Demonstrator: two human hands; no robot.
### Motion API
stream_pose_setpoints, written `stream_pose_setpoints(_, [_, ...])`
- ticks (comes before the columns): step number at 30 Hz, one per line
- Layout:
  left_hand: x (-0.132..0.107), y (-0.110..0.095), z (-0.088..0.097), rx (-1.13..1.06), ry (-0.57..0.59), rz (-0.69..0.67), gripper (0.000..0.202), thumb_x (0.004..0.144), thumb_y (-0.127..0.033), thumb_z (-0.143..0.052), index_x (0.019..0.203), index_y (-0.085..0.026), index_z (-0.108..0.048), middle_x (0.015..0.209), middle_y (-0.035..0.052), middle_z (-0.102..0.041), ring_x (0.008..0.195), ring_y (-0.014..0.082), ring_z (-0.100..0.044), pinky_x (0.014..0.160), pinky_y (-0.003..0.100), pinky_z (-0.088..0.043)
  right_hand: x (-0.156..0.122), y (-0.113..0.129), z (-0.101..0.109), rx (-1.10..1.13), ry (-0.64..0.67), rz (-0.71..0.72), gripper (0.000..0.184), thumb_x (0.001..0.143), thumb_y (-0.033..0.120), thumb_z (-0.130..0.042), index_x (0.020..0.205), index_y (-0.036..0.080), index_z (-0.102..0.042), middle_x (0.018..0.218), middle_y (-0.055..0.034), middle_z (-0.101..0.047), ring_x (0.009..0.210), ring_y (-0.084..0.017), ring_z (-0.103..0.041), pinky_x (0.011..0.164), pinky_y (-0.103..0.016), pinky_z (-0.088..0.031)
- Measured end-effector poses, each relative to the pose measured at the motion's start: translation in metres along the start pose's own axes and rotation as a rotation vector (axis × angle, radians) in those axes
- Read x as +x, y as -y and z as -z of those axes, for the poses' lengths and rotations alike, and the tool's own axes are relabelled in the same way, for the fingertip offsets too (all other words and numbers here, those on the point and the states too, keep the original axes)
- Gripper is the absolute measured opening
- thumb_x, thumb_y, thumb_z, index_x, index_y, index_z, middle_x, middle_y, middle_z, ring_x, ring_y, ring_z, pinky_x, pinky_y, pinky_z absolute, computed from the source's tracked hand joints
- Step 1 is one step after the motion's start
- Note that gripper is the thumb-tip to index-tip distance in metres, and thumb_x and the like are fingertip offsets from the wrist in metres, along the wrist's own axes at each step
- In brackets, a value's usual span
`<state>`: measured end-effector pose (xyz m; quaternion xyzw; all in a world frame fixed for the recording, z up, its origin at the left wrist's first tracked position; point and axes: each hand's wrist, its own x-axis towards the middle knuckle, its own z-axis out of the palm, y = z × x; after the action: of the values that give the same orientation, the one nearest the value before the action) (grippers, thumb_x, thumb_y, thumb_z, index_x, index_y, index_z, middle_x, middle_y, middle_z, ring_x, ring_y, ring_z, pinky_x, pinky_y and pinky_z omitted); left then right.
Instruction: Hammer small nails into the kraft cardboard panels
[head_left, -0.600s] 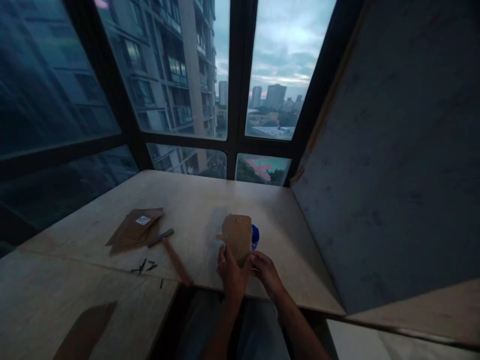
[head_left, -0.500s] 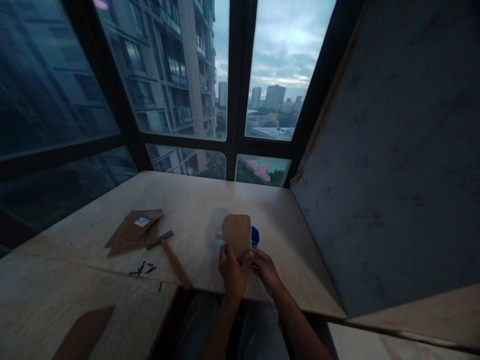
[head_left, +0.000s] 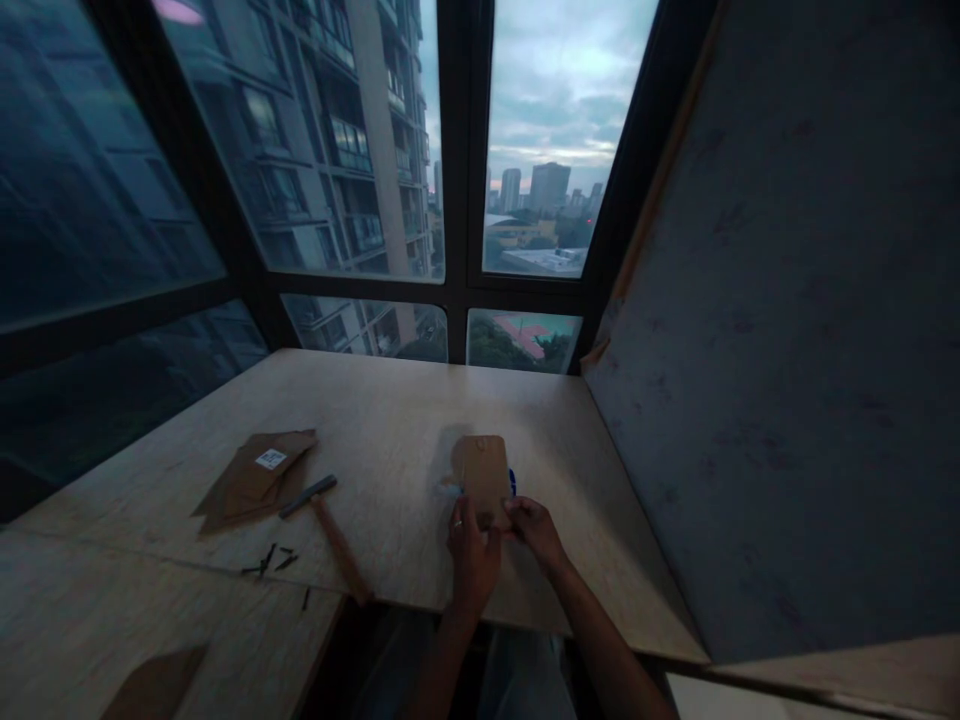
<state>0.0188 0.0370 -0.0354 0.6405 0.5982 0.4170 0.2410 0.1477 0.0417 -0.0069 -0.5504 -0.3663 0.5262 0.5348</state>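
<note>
- You are holding a brown board (head_left: 486,475) in front of you, its broad face turning toward you; it is rising between your hands near the front edge of the table (head_left: 390,420); whether its lower end is touching the tabletop, you cannot tell from here
- You seem to be steadying the board and handling its lower end; the next move is probably calling for a firm left hold and a light right pinch, so that the board is not twisting
- The board is looking flat and plain, with rounded upper corners; a small mark or loop is showing near its top; a dark spot is showing near its lower end, too blurred to name
- Your left hand (head_left: 474,555) is gripping the lower left side, fingers closing along the edge; your right hand (head_left: 538,532) is pinching the lower right corner, thumb and fingers drawn narrow
- Just behind the right edge, a blue thing (head_left: 512,482) is peeking out, mostly hidden
- Farther left, a hammer (head_left: 337,546) is lying flat; dark fasteners (head_left: 268,560) are lying near it; beyond them, brown sheets (head_left: 251,495) are overlapping, a white label (head_left: 271,458) showing on top
</note>
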Motion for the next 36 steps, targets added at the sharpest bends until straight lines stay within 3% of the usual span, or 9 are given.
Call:
stream_pose_setpoints(3, [-0.002, 0.011, 0.006, -0.035, -0.022, -0.048, 0.054, 0.088, -0.033, -0.050, 0.136, -0.009, -0.044, 0.134, 0.0229, -0.055, 0.121, 0.0307, -0.058, 0.104, 0.048, -0.045, 0.004, -0.006, 0.008, -0.111, -0.073, 0.043, 0.042, 0.066, 0.058, -0.073, 0.078, 0.020, -0.062, 0.069, -0.0030, -0.069, 0.059, -0.022, -0.065, 0.054, -0.032, -0.051])
stream_pose_setpoints(8, [-0.001, 0.023, 0.015, -0.082, -0.025, -0.048, 0.047, 0.087, -0.034, -0.051, 0.129, -0.012, -0.051, 0.131, 0.0212, -0.058, 0.124, 0.0316, -0.055, 0.103, 0.050, -0.046, 0.002, -0.012, 0.014, -0.213, -0.120, 0.105, 0.039, 0.071, 0.051, -0.071, 0.093, 0.021, -0.060, 0.067, -0.0019, -0.070, 0.059, -0.023, -0.067, 0.051, -0.030, -0.050])
stream_pose_setpoints(13, [-0.005, 0.018, 0.015, -0.140, -0.042, -0.049, 0.046, 0.089, -0.035, -0.051, 0.129, -0.013, -0.050, 0.132, 0.0209, -0.056, 0.125, 0.0303, -0.055, 0.105, 0.049, -0.046, -0.009, -0.015, 0.012, -0.189, -0.116, 0.156, 0.046, 0.073, 0.050, -0.071, 0.105, 0.021, -0.057, 0.070, -0.0021, -0.071, 0.063, -0.024, -0.069, 0.057, -0.033, -0.054])
stream_pose_setpoints(19, [-0.006, 0.008, 0.012, -0.184, -0.021, -0.088, 0.043, 0.088, -0.025, -0.051, 0.130, -0.016, -0.050, 0.133, 0.0180, -0.056, 0.125, 0.0268, -0.056, 0.104, 0.046, -0.047, -0.012, -0.017, 0.016, -0.114, -0.144, 0.178, 0.056, 0.074, 0.055, -0.071, 0.111, 0.019, -0.052, 0.081, -0.0059, -0.074, 0.073, -0.025, -0.071, 0.065, -0.036, -0.058])
stream_pose_setpoints(27, [0.000, 0.015, 0.015, -0.171, 0.031, -0.091, 0.044, 0.085, -0.024, -0.051, 0.128, -0.016, -0.052, 0.130, 0.0174, -0.059, 0.122, 0.0278, -0.057, 0.101, 0.047, -0.049, -0.010, -0.022, 0.023, -0.212, -0.169, 0.120, 0.054, 0.079, 0.059, -0.062, 0.111, 0.016, -0.053, 0.079, -0.0076, -0.072, 0.064, -0.025, -0.072, 0.057, -0.036, -0.058])
stream_pose_setpoints(31, [-0.007, 0.035, 0.033, -0.168, 0.027, -0.015, 0.048, 0.083, -0.028, -0.051, 0.129, -0.017, -0.051, 0.136, 0.0173, -0.055, 0.129, 0.0295, -0.052, 0.099, 0.049, -0.049, -0.022, -0.020, 0.030, -0.319, -0.229, 0.138, 0.053, 0.082, 0.058, -0.057, 0.114, 0.016, -0.054, 0.091, -0.0105, -0.071, 0.063, -0.023, -0.071, 0.055, -0.035, -0.055])
stream_pose_setpoints(34, [-0.017, 0.060, 0.062, -0.177, -0.034, 0.117, 0.049, 0.082, -0.035, -0.050, 0.126, -0.014, -0.053, 0.133, 0.0194, -0.056, 0.124, 0.0306, -0.056, 0.095, 0.048, -0.052, -0.041, -0.019, 0.030, -0.409, -0.295, 0.184, 0.053, 0.085, 0.059, -0.052, 0.115, 0.015, -0.056, 0.097, -0.0118, -0.070, 0.067, -0.023, -0.069, 0.064, -0.037, -0.054])
stream_pose_setpoints(36, [-0.025, 0.079, 0.086, -0.178, -0.093, 0.221, 0.052, 0.081, -0.042, -0.050, 0.124, -0.013, -0.054, 0.129, 0.0200, -0.059, 0.118, 0.0310, -0.060, 0.092, 0.047, -0.054, -0.056, -0.021, 0.023, -0.456, -0.315, 0.224, 0.051, 0.089, 0.058, -0.047, 0.115, 0.015, -0.057, 0.100, -0.0133, -0.069, 0.080, -0.025, -0.069, 0.075, -0.039, -0.053])
